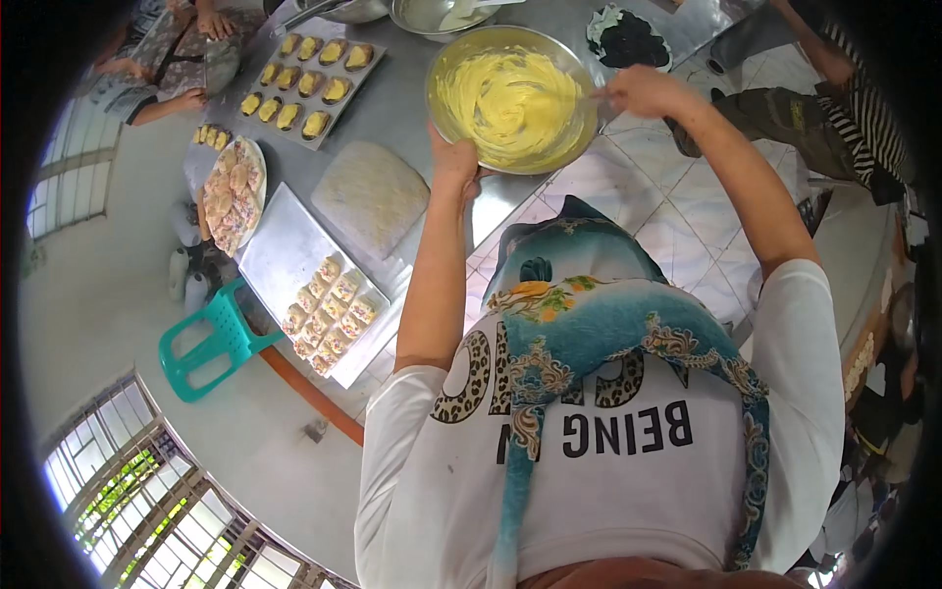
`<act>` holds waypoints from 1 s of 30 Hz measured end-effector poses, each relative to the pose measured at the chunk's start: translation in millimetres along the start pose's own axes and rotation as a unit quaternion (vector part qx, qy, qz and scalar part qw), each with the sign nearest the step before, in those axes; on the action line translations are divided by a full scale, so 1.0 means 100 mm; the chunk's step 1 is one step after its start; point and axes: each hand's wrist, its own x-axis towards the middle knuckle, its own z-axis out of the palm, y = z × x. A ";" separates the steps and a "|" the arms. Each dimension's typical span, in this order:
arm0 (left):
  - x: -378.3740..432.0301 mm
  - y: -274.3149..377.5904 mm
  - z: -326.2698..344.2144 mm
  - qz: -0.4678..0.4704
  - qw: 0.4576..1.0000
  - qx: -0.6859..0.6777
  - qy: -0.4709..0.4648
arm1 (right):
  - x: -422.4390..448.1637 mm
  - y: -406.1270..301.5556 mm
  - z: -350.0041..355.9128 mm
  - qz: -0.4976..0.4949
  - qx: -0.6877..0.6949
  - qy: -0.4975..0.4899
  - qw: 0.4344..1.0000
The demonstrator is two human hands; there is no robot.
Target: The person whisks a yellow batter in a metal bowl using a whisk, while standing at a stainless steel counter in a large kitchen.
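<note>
My left hand (455, 166) grips the near left rim of a large metal mixing bowl (583, 132). The bowl is tilted at the table's edge. Thick yellow cream or batter (508, 103) is spread in swirls over its inside. At the bowl's right rim, my right hand (642, 92) is closed around the handle of a utensil (600, 94). Blur and the yellow mixture hide its working end, so its kind is unclear. Left of the bowl, a pale, flat slab that looks like dough (372, 199) lies on the metal table (397, 96).
A muffin tray (353, 85) holds yellow-topped cakes. Nearer, a sheet pan (283, 235) carries rows of sprinkled pieces, beside a heaped plate (235, 184). More bowls (434, 18) and a dark bundle (629, 40) stand farther back. A green plastic stool (221, 339) and other people are around the table.
</note>
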 end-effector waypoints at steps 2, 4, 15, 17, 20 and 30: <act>0.02 -0.11 0.02 0.006 0.999 0.003 0.043 | 0.02 -0.01 -0.03 0.036 0.024 0.022 0.999; 0.04 -0.14 0.03 -0.004 0.999 0.002 0.043 | 0.12 -0.35 0.15 0.014 0.030 0.003 0.999; 0.04 -0.12 -0.05 -0.055 0.997 -0.051 -0.032 | 0.20 -0.46 0.14 -0.009 -0.047 0.023 0.999; 0.05 -0.16 -0.05 -0.067 0.996 -0.053 -0.009 | 0.16 -0.43 0.13 -0.087 -0.053 -0.014 0.995; 0.15 -0.25 -0.15 -0.061 0.998 -0.021 -0.009 | 0.11 -0.19 -0.22 -0.015 -0.071 -0.049 0.996; 0.04 -0.14 0.00 -0.045 0.998 -0.041 -0.006 | 0.11 -0.16 -0.29 -0.048 -0.066 -0.075 0.994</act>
